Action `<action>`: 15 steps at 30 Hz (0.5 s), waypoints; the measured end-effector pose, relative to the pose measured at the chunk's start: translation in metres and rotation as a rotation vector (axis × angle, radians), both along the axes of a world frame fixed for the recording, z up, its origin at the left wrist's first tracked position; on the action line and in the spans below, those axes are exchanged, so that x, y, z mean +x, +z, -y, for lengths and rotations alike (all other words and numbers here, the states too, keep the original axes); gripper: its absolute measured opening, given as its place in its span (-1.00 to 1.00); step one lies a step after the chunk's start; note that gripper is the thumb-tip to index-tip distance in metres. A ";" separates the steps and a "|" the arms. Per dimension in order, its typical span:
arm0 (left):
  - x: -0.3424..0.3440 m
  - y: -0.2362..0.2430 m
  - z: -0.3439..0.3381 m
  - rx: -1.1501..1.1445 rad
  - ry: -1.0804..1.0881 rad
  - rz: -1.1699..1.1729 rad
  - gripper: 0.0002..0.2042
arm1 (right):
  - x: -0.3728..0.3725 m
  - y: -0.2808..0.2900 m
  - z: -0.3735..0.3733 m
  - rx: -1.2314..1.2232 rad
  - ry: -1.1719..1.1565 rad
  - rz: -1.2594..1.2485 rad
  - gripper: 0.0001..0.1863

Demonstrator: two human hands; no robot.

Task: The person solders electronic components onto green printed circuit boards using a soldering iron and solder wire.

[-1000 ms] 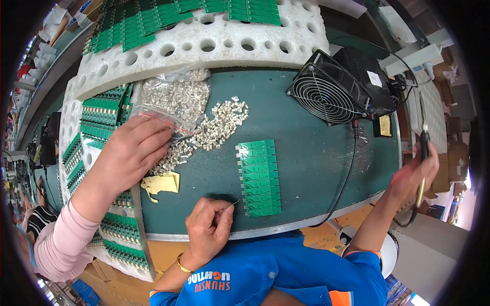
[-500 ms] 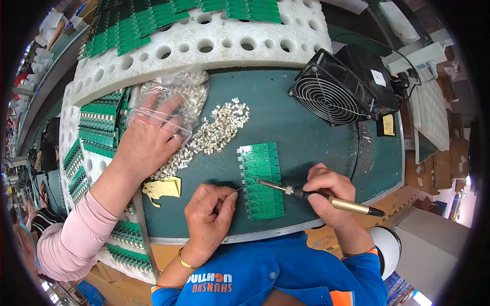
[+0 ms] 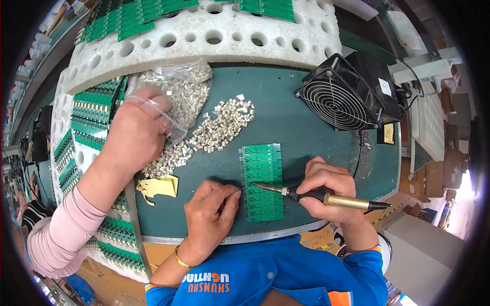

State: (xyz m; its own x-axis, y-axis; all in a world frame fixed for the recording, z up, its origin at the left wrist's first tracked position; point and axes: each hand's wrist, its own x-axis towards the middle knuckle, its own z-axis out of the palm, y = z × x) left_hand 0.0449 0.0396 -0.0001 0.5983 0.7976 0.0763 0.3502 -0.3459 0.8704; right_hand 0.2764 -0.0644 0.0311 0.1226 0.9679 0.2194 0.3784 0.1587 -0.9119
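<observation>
A green circuit board panel (image 3: 266,201) lies on the dark green mat (image 3: 204,173), small pins along its left edge. My left hand (image 3: 209,211) is closed on a thin solder wire (image 3: 240,189), whose end reaches that edge. My right hand (image 3: 329,191) grips a soldering iron (image 3: 347,203) with a gold and black handle; its tip is at the board, close to the wire's end. Above and left of the board is a loose pile of small white connectors (image 3: 219,127). A torn yellow paper (image 3: 162,184) lies left of my left hand.
A co-worker's hand (image 3: 132,137) is in a clear bag (image 3: 184,86) of connectors. White foam trays (image 3: 229,46) holding boards (image 3: 97,117) line the back and left. A black fan (image 3: 342,97), with cable and a small yellow sponge (image 3: 389,133), stands back right.
My right hand has swung leftward with the iron, bringing its tip onto the board. My left hand rose slightly toward the board. The co-worker's hand moved up into the bag.
</observation>
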 end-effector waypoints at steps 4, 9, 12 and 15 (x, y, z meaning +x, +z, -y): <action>0.001 0.003 -0.002 0.000 0.008 0.003 -0.91 | 0.002 0.006 -0.006 -0.045 0.029 0.007 -0.76; 0.000 0.002 -0.005 0.012 0.003 0.007 -0.90 | 0.004 0.010 -0.012 -0.058 0.074 0.045 -0.76; 0.000 0.002 -0.005 0.025 -0.005 -0.012 -0.90 | 0.005 0.011 -0.013 -0.072 0.094 0.065 -0.76; -0.001 0.000 -0.005 0.024 -0.020 -0.012 -0.90 | 0.005 0.014 -0.014 -0.102 0.095 0.084 -0.77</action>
